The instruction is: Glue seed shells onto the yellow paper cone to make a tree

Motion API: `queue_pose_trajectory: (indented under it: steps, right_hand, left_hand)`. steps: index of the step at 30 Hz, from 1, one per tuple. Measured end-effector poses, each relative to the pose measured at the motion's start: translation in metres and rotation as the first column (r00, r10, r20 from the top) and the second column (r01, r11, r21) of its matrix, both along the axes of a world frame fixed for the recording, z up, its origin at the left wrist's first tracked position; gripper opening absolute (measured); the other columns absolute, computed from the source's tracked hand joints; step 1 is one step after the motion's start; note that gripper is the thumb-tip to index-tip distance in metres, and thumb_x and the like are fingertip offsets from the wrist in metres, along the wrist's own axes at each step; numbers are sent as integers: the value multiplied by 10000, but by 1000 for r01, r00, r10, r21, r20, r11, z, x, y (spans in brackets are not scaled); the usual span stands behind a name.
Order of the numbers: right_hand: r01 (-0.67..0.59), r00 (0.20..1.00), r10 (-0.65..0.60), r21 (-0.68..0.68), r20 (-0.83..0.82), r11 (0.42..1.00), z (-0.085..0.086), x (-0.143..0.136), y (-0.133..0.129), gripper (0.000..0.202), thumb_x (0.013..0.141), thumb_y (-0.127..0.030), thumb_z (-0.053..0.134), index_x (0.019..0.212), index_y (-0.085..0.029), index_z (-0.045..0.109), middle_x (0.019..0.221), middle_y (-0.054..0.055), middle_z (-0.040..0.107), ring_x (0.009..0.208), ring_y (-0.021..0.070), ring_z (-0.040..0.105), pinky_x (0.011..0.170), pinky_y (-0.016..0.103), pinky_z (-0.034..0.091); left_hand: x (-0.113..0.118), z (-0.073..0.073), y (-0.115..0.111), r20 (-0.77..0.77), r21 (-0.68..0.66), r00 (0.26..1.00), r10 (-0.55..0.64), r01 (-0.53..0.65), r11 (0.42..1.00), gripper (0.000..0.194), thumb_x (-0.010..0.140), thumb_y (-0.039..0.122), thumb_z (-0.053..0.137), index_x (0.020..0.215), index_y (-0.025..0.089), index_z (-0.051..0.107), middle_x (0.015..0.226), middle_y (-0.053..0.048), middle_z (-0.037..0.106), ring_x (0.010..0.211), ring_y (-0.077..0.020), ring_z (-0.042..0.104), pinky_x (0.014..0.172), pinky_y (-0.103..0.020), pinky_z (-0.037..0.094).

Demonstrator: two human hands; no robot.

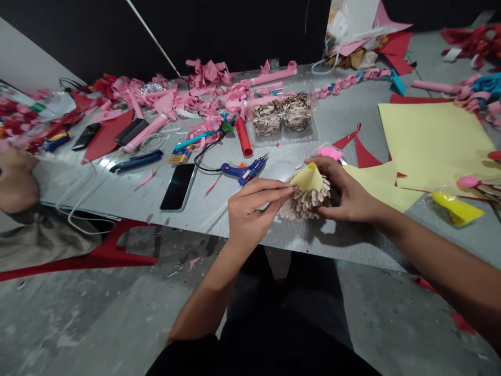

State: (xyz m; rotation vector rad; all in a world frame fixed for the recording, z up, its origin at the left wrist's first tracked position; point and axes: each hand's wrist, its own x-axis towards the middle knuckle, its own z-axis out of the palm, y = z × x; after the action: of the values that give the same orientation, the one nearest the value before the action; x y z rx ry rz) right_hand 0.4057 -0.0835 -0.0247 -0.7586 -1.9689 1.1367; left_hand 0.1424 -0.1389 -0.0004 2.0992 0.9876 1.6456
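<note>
Left hand [254, 206] comes up from the table's near edge, wrist bent, back of hand toward camera, fingers pointing right. Right hand [346, 190] reaches in from the right, forearm slanting across the table corner, palm turned left, fingers curled over the far side, thumb low on the near side. Between them, at the near edge of the grey table [213, 211], the yellow paper cone [307, 180], tip up and smooth, lower part ringed with overlapping rows of pale flakes [307, 199]. Containers: clear plastic box [309, 134] behind the cone, toward the table's far side, two compartments visible, both with heaps of flat seed-like pieces [268, 117], greyish brown; exact kind unclear. Small clear bag [438, 194] at right, yellow item [457, 210] in it or against it, can't tell. Grip: right hand wrapped around the cone, thumb and fingers well apart with the cone between, steadying contact at its right side. Left thumb and fingertips pressed together in a pinch at the cone's left side, by the top row; can't tell if a flake sits between them. Blue glue gun [245, 169] lies just left of the cone, nozzle away; black phone [178, 187] further left; yellow paper sheet [434, 141] to the right.
</note>
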Motion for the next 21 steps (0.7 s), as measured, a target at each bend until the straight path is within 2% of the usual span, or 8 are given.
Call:
queue_pose_trajectory:
  steps: [4, 9, 14, 18, 20, 21]
  right_hand:
    - [4, 1000, -4, -8, 1, 1000, 0, -1, 0, 980, 755, -270, 962, 1617, -411, 516, 1541, 89, 635, 1419, 408, 671, 1283, 663, 535]
    - [-14, 999, 15, 29, -32, 999, 0, -1, 0, 935, 794, -266, 940, 1620, -392, 520, 1541, 86, 608, 1488, 392, 636, 1324, 609, 521]
    - [-19, 1000, 19, 16, -2, 1000, 1, 2, 1, 983, 793, -264, 944, 1652, -393, 484, 1535, 91, 614, 1479, 409, 645, 1328, 639, 529]
    - [-32, 999, 32, 31, 20, 999, 3, 7, 2, 1027, 778, -210, 933, 1673, -444, 488, 1648, 73, 587, 1543, 430, 623, 1365, 677, 494]
    - [-34, 999, 33, 38, 23, 999, 6, 8, 1, 1055, 753, -164, 921, 1668, -488, 510, 1689, 47, 583, 1561, 438, 618, 1369, 694, 487]
    - [-34, 999, 33, 31, 21, 999, 7, 8, 1, 1057, 745, -149, 909, 1663, -502, 522, 1690, 37, 592, 1564, 436, 621, 1367, 696, 489]
  left_hand:
    - [-1, 3, 0, -20, 2, 1000, -13, 13, 1000, 426, 1017, 43, 866, 1212, 418, 925, 1118, 3, 906, 985, -201, 863, 900, -404, 728]
    - [-8, 4, 1, -83, -7, 997, 1, -1, 1000, 408, 1027, 76, 869, 1230, 426, 922, 1127, -8, 898, 995, -216, 861, 901, -415, 735]
    - [-15, 8, -5, -153, -25, 988, -15, 11, 1000, 379, 1060, 110, 839, 1256, 425, 913, 1129, -15, 891, 995, -217, 858, 898, -409, 736]
    - [-29, 31, -5, -247, 2, 969, 14, -14, 1000, 326, 1079, 111, 809, 1208, 392, 910, 1099, -6, 887, 984, -209, 849, 893, -387, 709]
    - [-38, 48, 14, -294, 43, 954, 58, -47, 998, 269, 1091, 149, 800, 1182, 379, 907, 1104, 0, 889, 998, -216, 841, 910, -394, 689]
    - [-43, 56, 30, -316, 59, 946, 80, -65, 996, 236, 1099, 181, 792, 1174, 374, 905, 1115, 2, 890, 1000, -222, 833, 919, -406, 677]
